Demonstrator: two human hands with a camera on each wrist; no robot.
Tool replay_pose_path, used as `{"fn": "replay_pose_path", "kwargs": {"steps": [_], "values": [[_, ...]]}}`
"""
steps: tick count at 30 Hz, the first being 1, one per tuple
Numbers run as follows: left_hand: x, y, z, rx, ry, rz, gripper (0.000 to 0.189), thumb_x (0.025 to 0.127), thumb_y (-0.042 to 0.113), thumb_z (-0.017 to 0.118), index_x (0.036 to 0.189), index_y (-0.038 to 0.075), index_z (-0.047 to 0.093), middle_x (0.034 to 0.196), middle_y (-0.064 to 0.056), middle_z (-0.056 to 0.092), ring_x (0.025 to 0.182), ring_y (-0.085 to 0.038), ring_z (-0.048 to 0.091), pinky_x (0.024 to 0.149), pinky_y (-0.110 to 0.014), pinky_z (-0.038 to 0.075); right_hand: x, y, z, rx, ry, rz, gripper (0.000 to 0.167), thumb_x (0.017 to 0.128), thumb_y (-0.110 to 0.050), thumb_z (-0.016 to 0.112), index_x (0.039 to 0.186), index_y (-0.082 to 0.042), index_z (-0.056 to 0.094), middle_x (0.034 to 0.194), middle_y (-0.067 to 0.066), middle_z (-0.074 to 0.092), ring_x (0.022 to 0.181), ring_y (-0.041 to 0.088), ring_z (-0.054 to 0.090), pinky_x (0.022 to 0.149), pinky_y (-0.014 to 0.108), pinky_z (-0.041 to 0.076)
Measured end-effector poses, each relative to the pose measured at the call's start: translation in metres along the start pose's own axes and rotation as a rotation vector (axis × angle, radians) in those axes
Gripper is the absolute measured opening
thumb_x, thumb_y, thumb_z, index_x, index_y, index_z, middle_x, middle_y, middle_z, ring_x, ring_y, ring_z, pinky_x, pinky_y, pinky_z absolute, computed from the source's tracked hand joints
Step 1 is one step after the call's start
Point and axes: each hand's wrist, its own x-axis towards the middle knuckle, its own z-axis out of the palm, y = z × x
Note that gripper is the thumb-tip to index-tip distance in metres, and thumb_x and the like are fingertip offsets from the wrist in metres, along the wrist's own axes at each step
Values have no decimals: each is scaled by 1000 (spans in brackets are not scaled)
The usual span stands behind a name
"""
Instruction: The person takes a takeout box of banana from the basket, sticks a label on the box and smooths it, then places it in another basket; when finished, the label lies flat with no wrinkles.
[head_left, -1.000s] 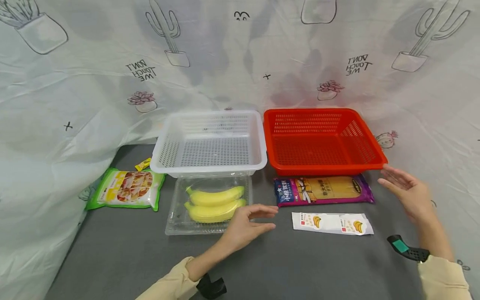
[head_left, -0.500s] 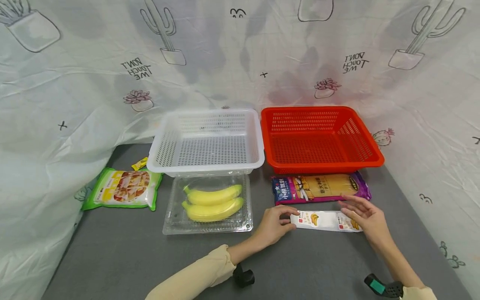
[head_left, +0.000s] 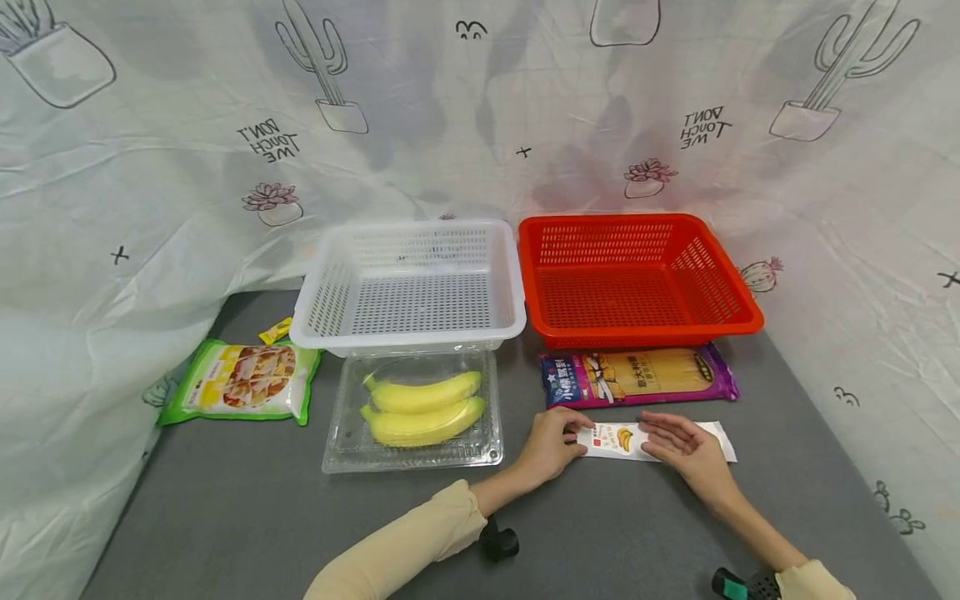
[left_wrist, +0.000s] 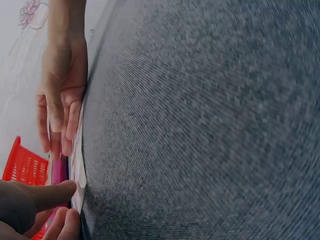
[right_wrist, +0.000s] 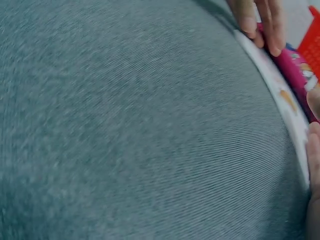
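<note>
A long white packet with banana pictures [head_left: 624, 439] lies on the grey table in the head view. At its left end my left hand [head_left: 553, 443] has thumb and fingers bent about the edge, pinching it. My right hand [head_left: 693, 457] lies over the packet's right half, fingers fairly straight, palm turned inward, covering the second banana picture. The left wrist view shows the left fingertips on the packet's edge [left_wrist: 80, 175], the right hand [left_wrist: 65, 90] beyond. Just behind the packet lies a purple bag of noodles [head_left: 645, 377].
Behind stand a white basket [head_left: 408, 340] and a red basket [head_left: 652, 337]. Left of the hands, a clear plastic box [head_left: 341, 446] holds two bananas [head_left: 427, 408]. A green-edged food bag [head_left: 243, 379] and a small yellow sachet [head_left: 276, 331] lie farther left.
My right hand has come in from the far right of the table to the packet, then slid left along it. My left hand has moved right, from beside the banana box to the packet's end.
</note>
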Motion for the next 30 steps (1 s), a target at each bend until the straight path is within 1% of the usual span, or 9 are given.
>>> {"fn": "replay_pose_path", "kwargs": {"steps": [2,4,8,10,14,18,20,26,30], "values": [[1,-2,0,14,5,2,27,72,-13,75,97,-3,72,93,-13,64,88,-17,64,73,-14,52,0,1,1,-3,-2,4,47,82,17,64,124,23,44,122,10,64,109,15,63,85,27,52],[1,-3,0,21,11,0,26,72,-13,75,96,-5,72,93,-13,64,87,-17,65,72,-13,52,1,1,2,-37,-3,5,47,81,16,66,123,23,46,121,13,64,108,14,63,86,28,52],[0,-5,1,48,19,12,27,71,-11,77,97,-7,71,95,-13,64,89,-17,66,73,-11,50,4,1,5,-130,-4,-27,48,77,18,68,121,20,50,120,28,59,109,12,62,87,27,50],[-1,-4,1,70,20,22,28,71,-11,78,97,-7,71,96,-13,64,90,-17,65,73,-10,50,6,1,7,-150,-1,-59,49,75,20,69,120,21,50,119,33,57,110,11,62,88,27,50],[-2,-4,3,102,20,37,28,70,-11,79,97,-7,71,97,-12,65,90,-17,65,73,-10,50,7,3,13,-213,12,-108,50,71,23,70,117,21,52,117,35,57,109,6,61,87,25,50],[-2,-4,3,107,18,40,27,70,-10,79,96,-7,71,97,-12,65,91,-17,65,72,-11,50,7,2,19,-333,29,-120,48,69,23,71,114,18,56,114,39,56,107,-3,58,85,19,49],[-2,-3,3,111,15,35,26,71,-10,79,96,-7,72,97,-11,64,91,-17,64,72,-11,50,8,1,20,-364,33,-124,48,69,24,71,114,17,57,114,38,57,107,-5,57,85,18,49],[-1,-3,1,123,7,34,25,71,-9,78,95,-6,72,96,-10,64,92,-15,63,73,-10,50,7,1,22,-358,36,-157,47,68,27,68,112,17,57,112,39,56,108,-3,58,85,20,50],[0,-3,0,122,8,34,25,71,-9,78,95,-5,73,96,-9,64,92,-14,64,73,-10,50,8,1,23,-368,34,-158,46,69,27,68,112,16,58,112,37,57,108,-4,57,86,19,49]]}}
